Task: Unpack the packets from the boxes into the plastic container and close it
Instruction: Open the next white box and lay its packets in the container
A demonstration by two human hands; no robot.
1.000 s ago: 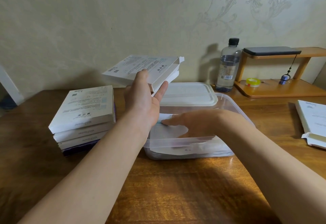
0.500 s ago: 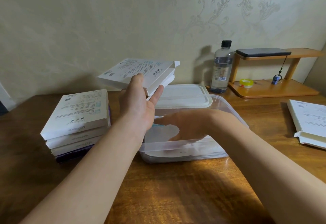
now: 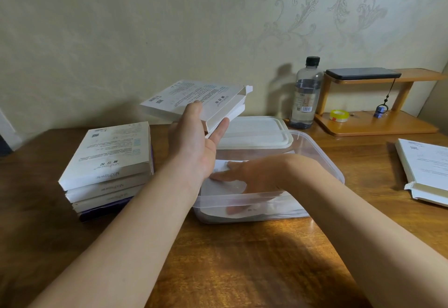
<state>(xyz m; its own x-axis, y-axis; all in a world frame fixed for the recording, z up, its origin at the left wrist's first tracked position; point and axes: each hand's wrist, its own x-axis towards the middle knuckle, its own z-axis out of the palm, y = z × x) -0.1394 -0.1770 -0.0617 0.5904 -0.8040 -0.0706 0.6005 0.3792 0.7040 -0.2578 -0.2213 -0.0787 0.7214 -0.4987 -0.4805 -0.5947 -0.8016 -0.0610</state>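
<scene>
My left hand (image 3: 194,142) grips a flat white box (image 3: 194,100) with its end flap open, held in the air above the back left of the clear plastic container (image 3: 324,159). My right hand (image 3: 252,174) reaches down into the container, its fingers lying flat on the white packets (image 3: 219,166) inside. The container's white lid (image 3: 254,132) lies just behind it, resting partly on the rim. A stack of several white boxes (image 3: 109,159) stands to the left.
A white opened box (image 3: 426,169) lies at the right edge of the wooden table. At the back right stand a water bottle (image 3: 306,94) and a small wooden shelf (image 3: 378,123) with a tape roll (image 3: 339,115) and a phone (image 3: 362,73).
Both hands hold nearly the same pose. The right hand's fingers have slid a little to the left across the packets in the container.
</scene>
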